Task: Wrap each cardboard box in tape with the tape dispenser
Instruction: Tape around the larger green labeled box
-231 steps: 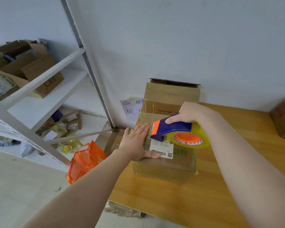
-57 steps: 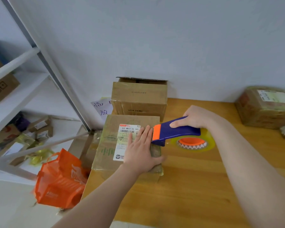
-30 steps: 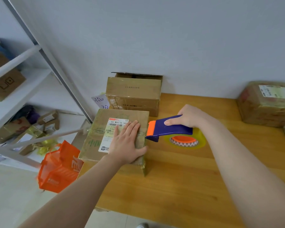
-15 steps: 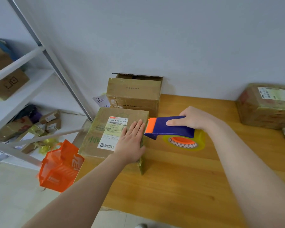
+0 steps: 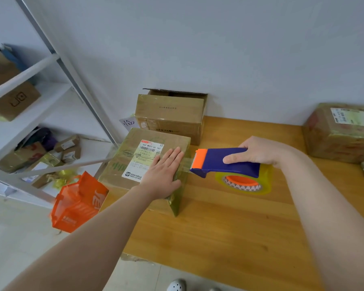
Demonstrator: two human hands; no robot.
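Note:
A taped cardboard box (image 5: 122,164) with a white shipping label lies at the left end of the wooden table (image 5: 229,223). My left hand (image 5: 164,175) presses flat on its right top edge, fingers straight. My right hand (image 5: 259,152) grips the blue and orange tape dispenser (image 5: 225,162), whose yellowish roll hangs just above the table. The dispenser's orange blade sits a short way right of the box, and a clear strip of tape stretches from it to the box edge by my left fingertips.
A second brown box (image 5: 170,116) with an open top flap stands against the wall behind the first. A wrapped box (image 5: 340,133) sits at the table's far right. An orange bag (image 5: 78,204) hangs at the table's left end, beside a white shelf rack (image 5: 29,114) holding small parcels.
The dispenser has drawn back to the right from the box edge, pulling a strip of tape taut. My left hand stays pressed on the box top.

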